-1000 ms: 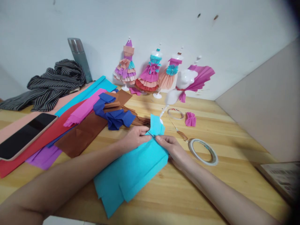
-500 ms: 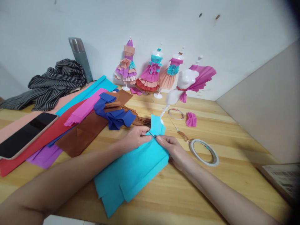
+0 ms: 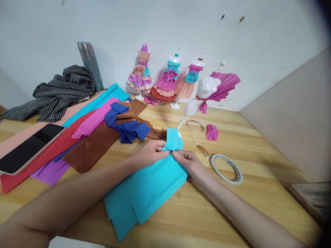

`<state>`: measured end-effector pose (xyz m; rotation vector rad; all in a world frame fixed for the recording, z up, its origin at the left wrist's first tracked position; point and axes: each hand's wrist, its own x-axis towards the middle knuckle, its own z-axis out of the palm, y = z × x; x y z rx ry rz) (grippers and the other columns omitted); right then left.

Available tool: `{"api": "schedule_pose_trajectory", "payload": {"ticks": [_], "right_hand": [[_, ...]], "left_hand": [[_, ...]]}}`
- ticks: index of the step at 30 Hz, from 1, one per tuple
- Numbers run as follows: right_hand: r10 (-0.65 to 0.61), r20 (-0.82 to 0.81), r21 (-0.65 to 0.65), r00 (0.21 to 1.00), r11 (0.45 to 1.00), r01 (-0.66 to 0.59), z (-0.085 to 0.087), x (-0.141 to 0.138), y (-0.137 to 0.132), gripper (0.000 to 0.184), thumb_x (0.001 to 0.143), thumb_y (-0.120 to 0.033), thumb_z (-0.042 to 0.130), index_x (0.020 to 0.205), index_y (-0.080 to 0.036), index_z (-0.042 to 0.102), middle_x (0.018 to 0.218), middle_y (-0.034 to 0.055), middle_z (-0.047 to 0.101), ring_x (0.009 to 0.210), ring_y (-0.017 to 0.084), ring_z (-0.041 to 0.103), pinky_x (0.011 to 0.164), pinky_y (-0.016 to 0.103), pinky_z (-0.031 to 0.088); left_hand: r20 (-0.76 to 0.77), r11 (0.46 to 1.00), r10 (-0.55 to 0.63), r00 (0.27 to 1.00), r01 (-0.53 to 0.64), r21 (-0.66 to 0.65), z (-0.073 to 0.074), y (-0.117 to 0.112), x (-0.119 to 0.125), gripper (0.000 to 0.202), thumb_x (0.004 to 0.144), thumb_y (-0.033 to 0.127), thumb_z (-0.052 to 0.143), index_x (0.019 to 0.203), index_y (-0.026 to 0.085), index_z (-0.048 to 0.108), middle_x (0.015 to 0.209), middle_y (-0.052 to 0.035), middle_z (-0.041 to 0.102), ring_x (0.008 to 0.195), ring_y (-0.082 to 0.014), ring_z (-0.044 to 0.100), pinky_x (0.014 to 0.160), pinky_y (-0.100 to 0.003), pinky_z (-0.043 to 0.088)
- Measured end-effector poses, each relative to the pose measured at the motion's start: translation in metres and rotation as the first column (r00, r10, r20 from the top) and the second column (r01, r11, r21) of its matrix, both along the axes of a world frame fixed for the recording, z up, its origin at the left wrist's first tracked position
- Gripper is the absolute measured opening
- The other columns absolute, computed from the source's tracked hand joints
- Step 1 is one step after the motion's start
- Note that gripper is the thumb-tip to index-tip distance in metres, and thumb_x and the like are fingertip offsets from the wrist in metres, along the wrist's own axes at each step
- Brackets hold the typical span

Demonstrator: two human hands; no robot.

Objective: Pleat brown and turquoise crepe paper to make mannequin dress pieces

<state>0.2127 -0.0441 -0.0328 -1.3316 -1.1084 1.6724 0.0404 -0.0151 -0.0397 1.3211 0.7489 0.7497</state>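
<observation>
A folded sheet of turquoise crepe paper (image 3: 147, 193) slants across the front of the table, its narrow top end pointing away from me. My left hand (image 3: 152, 152) is closed in a pinch on the paper's upper left edge. On the right edge, my right hand (image 3: 188, 162) grips the sheet with the thumb on top, its other fingers partly hidden. Between the two thumbs runs a short, thin dark line; whether it is a slit, a crease or a thin blade I cannot tell.
Coloured crepe paper (image 3: 98, 144), a phone (image 3: 31, 148), striped cloth (image 3: 67, 89) and a bottle (image 3: 90, 65) lie or stand left. Several small dress forms (image 3: 167, 82) line the wall; a bare-chested one (image 3: 207, 88) leans nearer. Tape rolls (image 3: 240, 177) and a pink paper piece (image 3: 212, 132) are right.
The whole view has shifted very slightly. Both hands keep their hold on the turquoise paper in nearly the same place.
</observation>
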Motion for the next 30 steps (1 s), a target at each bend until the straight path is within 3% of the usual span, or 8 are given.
{"api": "schedule_pose_trajectory", "payload": {"ticks": [7, 18, 30], "right_hand": [[0.003, -0.018, -0.034, 1.000, 0.999, -0.004, 0.005, 0.000, 0.000, 0.047, 0.057, -0.058, 0.079, 0.058, -0.016, 0.057, 0.050, -0.0027, 0.053, 0.045, 0.009, 0.042, 0.045, 0.024, 0.031], [0.054, 0.004, -0.019, 0.999, 0.998, -0.054, 0.013, 0.000, 0.000, 0.049, 0.059, -0.058, 0.076, 0.052, -0.018, 0.048, 0.044, -0.0057, 0.041, 0.041, 0.007, 0.029, 0.042, 0.025, 0.018], [0.095, 0.010, -0.024, 0.995, 0.995, -0.095, 0.010, 0.005, 0.000, 0.053, 0.058, -0.063, 0.074, 0.053, -0.018, 0.046, 0.044, -0.0070, 0.036, 0.041, 0.006, 0.026, 0.043, 0.025, 0.014]], "left_hand": [[0.006, 1.000, -0.005, 1.000, 0.005, -0.001, 0.000, 0.001, 0.000, 0.019, 0.071, 0.029, 0.066, 0.081, 0.012, 0.064, 0.067, 0.0007, 0.060, 0.058, -0.0112, 0.051, 0.053, -0.021, 0.035], [0.013, 1.000, -0.019, 1.000, 0.019, 0.003, -0.002, 0.000, 0.000, 0.019, 0.072, 0.024, 0.062, 0.086, 0.011, 0.062, 0.067, 0.0006, 0.061, 0.055, -0.0088, 0.048, 0.052, -0.020, 0.034], [0.123, 0.999, 0.034, 0.992, -0.030, -0.034, 0.002, -0.001, -0.002, 0.032, 0.070, 0.025, 0.066, 0.099, 0.011, 0.067, 0.073, -0.0025, 0.066, 0.057, -0.0097, 0.054, 0.054, -0.020, 0.039]]}}
